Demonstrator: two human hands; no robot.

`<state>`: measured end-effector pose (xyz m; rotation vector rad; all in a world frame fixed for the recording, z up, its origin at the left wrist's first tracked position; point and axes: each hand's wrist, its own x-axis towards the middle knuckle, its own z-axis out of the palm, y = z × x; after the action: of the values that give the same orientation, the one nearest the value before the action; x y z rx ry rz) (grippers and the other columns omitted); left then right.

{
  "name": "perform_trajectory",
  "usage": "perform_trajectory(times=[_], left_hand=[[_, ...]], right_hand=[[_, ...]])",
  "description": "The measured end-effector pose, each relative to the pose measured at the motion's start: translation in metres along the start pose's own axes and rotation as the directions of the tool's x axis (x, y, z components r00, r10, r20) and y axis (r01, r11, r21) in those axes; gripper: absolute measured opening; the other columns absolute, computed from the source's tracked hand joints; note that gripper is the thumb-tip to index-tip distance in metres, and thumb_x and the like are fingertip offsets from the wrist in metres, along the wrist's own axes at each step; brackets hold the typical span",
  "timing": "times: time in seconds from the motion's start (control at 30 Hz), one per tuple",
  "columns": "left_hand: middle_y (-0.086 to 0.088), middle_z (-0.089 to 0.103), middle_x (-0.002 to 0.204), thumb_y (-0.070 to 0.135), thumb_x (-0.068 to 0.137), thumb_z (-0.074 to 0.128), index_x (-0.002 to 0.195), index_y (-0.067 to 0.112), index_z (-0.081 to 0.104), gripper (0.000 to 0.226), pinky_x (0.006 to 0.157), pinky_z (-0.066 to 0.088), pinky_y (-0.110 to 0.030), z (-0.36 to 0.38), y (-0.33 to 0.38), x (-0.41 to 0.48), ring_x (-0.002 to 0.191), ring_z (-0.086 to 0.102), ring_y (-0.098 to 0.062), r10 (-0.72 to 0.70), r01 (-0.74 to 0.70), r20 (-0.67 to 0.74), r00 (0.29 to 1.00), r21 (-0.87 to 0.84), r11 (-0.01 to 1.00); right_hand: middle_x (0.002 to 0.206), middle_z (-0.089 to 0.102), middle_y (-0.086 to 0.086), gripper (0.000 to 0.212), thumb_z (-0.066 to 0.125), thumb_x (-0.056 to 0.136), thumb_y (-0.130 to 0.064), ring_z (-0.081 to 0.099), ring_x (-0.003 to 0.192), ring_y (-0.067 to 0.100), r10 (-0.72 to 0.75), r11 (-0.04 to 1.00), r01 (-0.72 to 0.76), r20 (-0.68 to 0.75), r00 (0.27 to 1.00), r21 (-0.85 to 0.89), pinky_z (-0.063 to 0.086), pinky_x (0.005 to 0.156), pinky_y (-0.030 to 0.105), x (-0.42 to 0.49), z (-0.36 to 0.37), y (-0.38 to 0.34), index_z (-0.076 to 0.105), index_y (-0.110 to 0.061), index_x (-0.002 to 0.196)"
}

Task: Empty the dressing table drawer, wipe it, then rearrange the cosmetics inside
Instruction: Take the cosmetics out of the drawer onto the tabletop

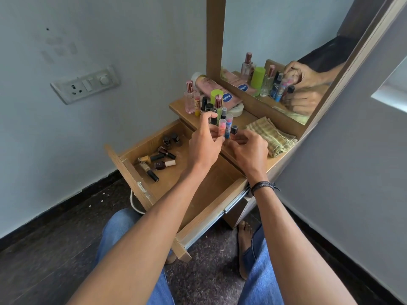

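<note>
Over the open drawer [211,190], the left hand [204,148] pinches a clear-capped tube [222,127]; the right hand [251,150] curls nearby, grip unclear.

At centre, the drawer [211,186] and tabletop [244,119] are matt wood-grain laminate. A dull metal rail [234,202] runs along the drawer's right side. Inside lie glossy glass polish bottles [164,165]. Above them is a clear plastic tube [222,127]. At right is a ribbed, coarse woven cloth [273,137]. Upper right is a glossy mirror [286,40]. The wall [123,133] is matt paint. The floor [209,269] is dark, speckled stone.
</note>
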<state>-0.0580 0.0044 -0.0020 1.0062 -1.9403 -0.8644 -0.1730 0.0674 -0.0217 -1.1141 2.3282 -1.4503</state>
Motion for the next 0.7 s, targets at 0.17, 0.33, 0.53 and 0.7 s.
perform_trajectory(times=[0.17,0.33,0.53,0.7], left_hand=[[-0.006,0.073,0.117,0.007,0.086,0.078,0.131,0.024,0.043,0.059,0.078,0.063,-0.047,0.005,-0.002,0.002,0.099,0.073,-0.019,-0.001,0.003,-0.022,1.000,0.075,0.997],[0.001,0.068,0.106,0.010,0.083,0.081,0.126,0.019,0.046,0.056,0.074,0.063,-0.038,0.001,-0.004,-0.003,0.089,0.070,-0.012,0.001,0.004,-0.046,0.999,0.091,0.996],[0.007,0.060,0.086,0.010,0.084,0.080,0.114,0.019,0.052,0.042,0.063,0.055,-0.017,-0.021,-0.019,-0.029,0.074,0.064,-0.004,0.032,-0.024,-0.084,0.996,0.092,0.995],[0.006,0.063,0.097,0.010,0.089,0.074,0.107,0.023,0.056,0.029,0.058,0.040,-0.014,-0.060,-0.054,-0.051,0.083,0.065,-0.009,-0.159,0.182,-0.112,0.981,0.240,0.953]], right_hand=[[0.086,0.073,-0.006,0.017,0.085,0.084,-0.021,0.067,0.078,0.006,-0.001,1.000,0.001,0.009,1.000,-0.027,0.060,0.075,0.027,0.001,0.000,-0.002,0.078,-0.016,0.098],[0.083,0.073,-0.008,0.017,0.086,0.082,-0.024,0.067,0.078,0.005,0.013,1.000,-0.013,0.005,1.000,-0.027,0.060,0.076,0.029,0.002,0.000,-0.002,0.078,-0.016,0.095],[0.080,0.072,-0.011,0.017,0.089,0.078,-0.023,0.069,0.079,0.006,0.047,0.999,-0.046,0.017,0.999,-0.008,0.061,0.080,0.035,0.004,0.000,-0.004,0.077,-0.020,0.091],[0.078,0.072,-0.012,0.024,0.091,0.076,-0.024,0.069,0.077,0.005,0.069,0.998,-0.068,0.030,0.997,-0.006,0.061,0.081,0.034,0.006,-0.001,-0.005,0.076,-0.018,0.094]])
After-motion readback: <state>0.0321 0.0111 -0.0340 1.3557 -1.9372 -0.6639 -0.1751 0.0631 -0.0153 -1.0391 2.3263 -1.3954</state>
